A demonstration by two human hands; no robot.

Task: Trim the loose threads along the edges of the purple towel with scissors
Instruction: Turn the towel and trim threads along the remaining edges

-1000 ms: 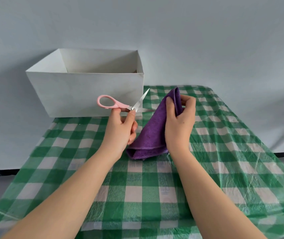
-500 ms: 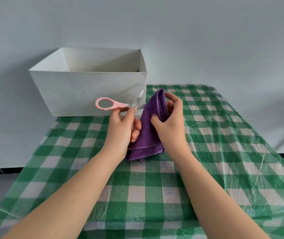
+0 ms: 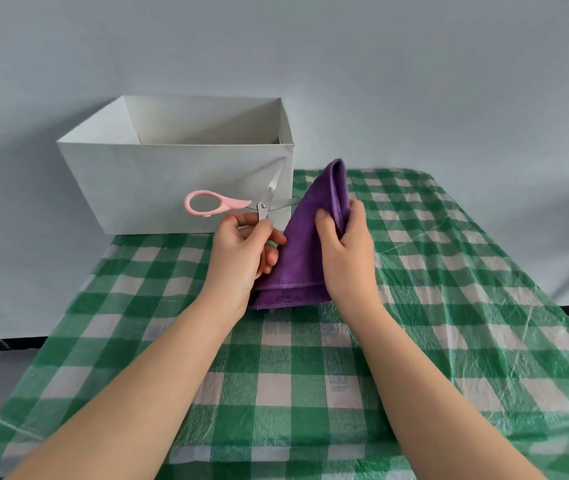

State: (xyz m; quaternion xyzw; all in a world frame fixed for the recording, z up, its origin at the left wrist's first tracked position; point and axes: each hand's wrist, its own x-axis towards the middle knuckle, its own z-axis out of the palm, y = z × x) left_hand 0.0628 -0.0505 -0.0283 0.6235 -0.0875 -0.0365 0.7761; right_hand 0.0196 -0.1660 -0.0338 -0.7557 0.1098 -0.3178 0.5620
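Near, bare forearms over a green-checked cloth (image 3: 310,393). Farther, towel (image 3: 305,247) held up in a peak, lower edge on the cloth, pinched by the right hand (image 3: 347,251) along its right fold. Left hand (image 3: 241,258) just beside, gripping pink scissors (image 3: 241,204), blades spread wide, one tip touching the towel. Behind, white box (image 3: 172,185), partly hidden by the scissors.

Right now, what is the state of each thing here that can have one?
scissors: blades open, held by the left hand
purple towel: folded, held up by the right hand, lower edge on the tablecloth
white box: open at the top
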